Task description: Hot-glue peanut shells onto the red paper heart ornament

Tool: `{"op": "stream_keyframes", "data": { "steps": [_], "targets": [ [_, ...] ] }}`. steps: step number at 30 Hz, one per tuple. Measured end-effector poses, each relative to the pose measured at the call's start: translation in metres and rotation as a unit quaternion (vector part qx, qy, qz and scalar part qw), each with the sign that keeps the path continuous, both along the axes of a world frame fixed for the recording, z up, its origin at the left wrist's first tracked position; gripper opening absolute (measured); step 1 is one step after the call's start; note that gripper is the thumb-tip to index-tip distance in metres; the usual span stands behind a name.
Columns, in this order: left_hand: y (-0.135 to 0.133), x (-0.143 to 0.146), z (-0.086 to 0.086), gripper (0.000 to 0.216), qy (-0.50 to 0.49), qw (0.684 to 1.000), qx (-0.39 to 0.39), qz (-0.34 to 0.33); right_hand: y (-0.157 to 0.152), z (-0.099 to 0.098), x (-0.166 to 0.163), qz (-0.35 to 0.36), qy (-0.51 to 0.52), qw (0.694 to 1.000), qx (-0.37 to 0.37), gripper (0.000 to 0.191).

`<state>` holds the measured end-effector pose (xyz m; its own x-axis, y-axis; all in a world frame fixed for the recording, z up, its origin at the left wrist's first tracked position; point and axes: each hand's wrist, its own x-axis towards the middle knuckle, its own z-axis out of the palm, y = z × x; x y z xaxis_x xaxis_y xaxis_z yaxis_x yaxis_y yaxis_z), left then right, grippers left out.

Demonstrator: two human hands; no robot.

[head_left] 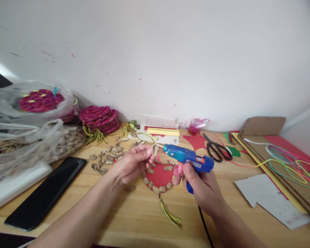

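Observation:
Between thumb and fingers, my left hand (134, 163) pinches half a peanut shell (155, 150), its hollow side showing. A blue hot glue gun (187, 156) is gripped in my right hand (201, 184), its nozzle pointing left, at or very near the shell; whether they touch I cannot tell. Below both hands lies a red card disc (158, 174) with peanut shells along its edge and a yellow-green tassel (169, 213) at its near side. My hands hide part of the disc. Loose peanut shells (110, 155) are scattered to the left of my left hand.
At left are a black phone (46, 193), a plastic bag of peanut shells (72, 141) and stacked magenta discs (99, 119). Black scissors (217, 148), a cup of pink paint (194, 127), cardboard (286, 162) and coloured cords (299, 170) lie right. The gun's cord (205, 225) runs toward me.

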<state>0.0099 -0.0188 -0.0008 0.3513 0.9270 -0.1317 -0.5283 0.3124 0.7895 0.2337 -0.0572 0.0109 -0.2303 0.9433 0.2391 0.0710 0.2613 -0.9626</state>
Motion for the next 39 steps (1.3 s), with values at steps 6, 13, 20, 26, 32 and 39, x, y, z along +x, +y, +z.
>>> {"op": "stream_keyframes", "data": {
  "steps": [6, 13, 20, 26, 32, 39],
  "targets": [
    [0.0011, 0.0001, 0.0002, 0.039, 0.006, 1.000, 0.001, -0.001, 0.0006, -0.0001, -0.0005, 0.002, -0.005, 1.000, 0.007, 0.043],
    [0.0013, 0.0002, 0.0001, 0.038, -0.001, 1.000, -0.001, 0.000, 0.0002, 0.0017, -0.0008, -0.008, -0.011, 1.000, 0.008, 0.044],
    [0.0006, -0.0008, -0.0010, 0.037, -0.014, 1.000, -0.005, 0.009, 0.0009, -0.0005, 0.0005, -0.006, -0.005, 1.000, 0.011, 0.044],
    [0.0010, -0.0012, 0.0006, 0.036, -0.011, 1.000, 0.005, 0.009, 0.0001, -0.0010, 0.0017, -0.006, -0.012, 1.000, 0.005, 0.044],
    [0.0004, -0.0010, 0.0001, 0.036, -0.015, 1.000, 0.010, 0.001, -0.0002, -0.0007, 0.0005, -0.011, -0.012, 1.000, 0.007, 0.044],
    [0.0008, -0.0010, -0.0005, 0.035, -0.014, 1.000, 0.009, 0.003, -0.0004, 0.0018, -0.0005, -0.018, -0.018, 1.000, 0.007, 0.045]
  ]
}}
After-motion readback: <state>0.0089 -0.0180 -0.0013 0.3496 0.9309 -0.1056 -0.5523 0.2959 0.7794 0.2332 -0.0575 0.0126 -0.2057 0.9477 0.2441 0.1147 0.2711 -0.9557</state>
